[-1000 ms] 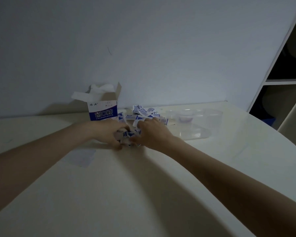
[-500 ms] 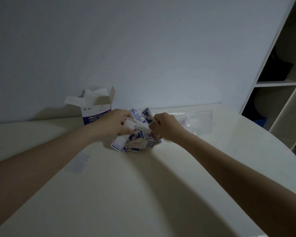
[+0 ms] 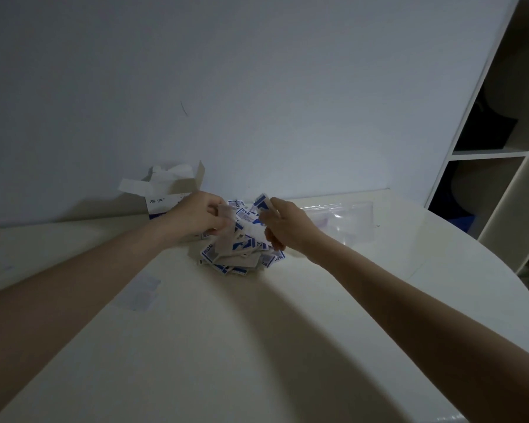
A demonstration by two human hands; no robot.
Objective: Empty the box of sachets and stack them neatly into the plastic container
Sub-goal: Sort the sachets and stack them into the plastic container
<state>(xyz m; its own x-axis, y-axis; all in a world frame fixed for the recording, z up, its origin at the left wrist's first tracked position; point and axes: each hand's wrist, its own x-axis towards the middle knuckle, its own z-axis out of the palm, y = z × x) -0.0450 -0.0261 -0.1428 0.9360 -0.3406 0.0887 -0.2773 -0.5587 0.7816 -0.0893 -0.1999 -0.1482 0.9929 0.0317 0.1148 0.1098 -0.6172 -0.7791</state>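
A heap of blue and white sachets [image 3: 239, 254] lies on the white table [image 3: 257, 346] near the wall. My left hand [image 3: 196, 216] pinches a few sachets at the heap's left side. Above the heap's right side, my right hand [image 3: 287, 224] holds a sachet [image 3: 262, 203] upright between thumb and fingers. The opened blue and white box [image 3: 162, 193] stands behind my left hand, flaps up, partly hidden. A clear plastic container [image 3: 348, 221] sits to the right, behind my right hand.
A pale paper patch [image 3: 138, 293] lies flat on the table under my left forearm. White shelving [image 3: 495, 154] stands at the right beyond the table's rounded edge. A grey wall runs behind the box.
Both hands have come up from flat on the pile and now hold sachets above it. The heap has bunched together between them. The view has shifted slightly right.
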